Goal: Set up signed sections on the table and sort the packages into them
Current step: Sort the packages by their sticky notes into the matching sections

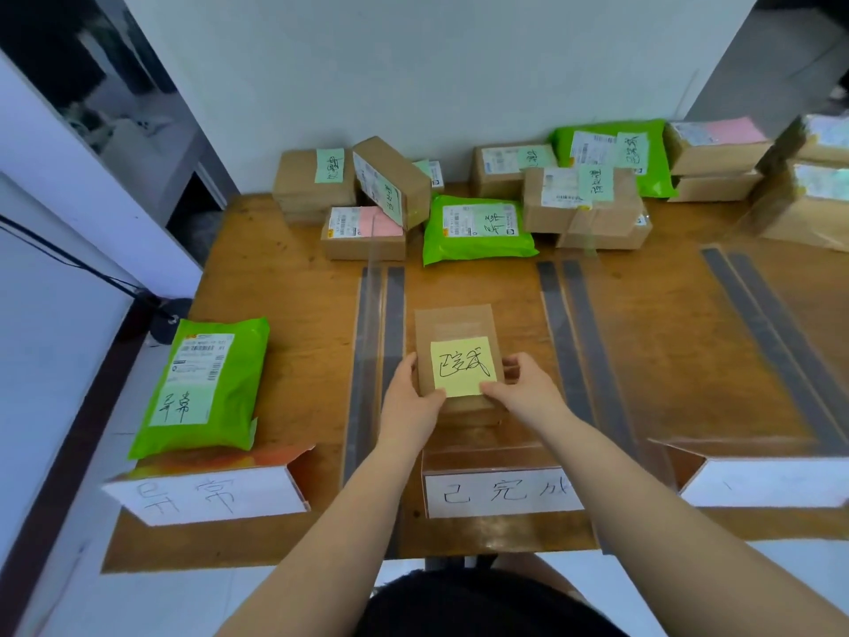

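A small brown cardboard package [455, 356] with a yellow handwritten sticky note is gripped at its near corners by the left hand [410, 392] and right hand [519, 383], fingers curled on its edges, neither nearer. Its long axis runs away from the hands, down the middle section of the wooden worktop [285, 287]. Just behind the wrists stands a white sign [500, 495] reading 已完成. Left of the hands, a green mailer [202, 388] is marked 异常, as is its sign [206, 496].

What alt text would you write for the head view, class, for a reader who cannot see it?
Both hands, left hand and right hand, hold a brown box with a yellow note in the middle section of a wooden table. A green mailer lies left; more packages crowd the far edge.
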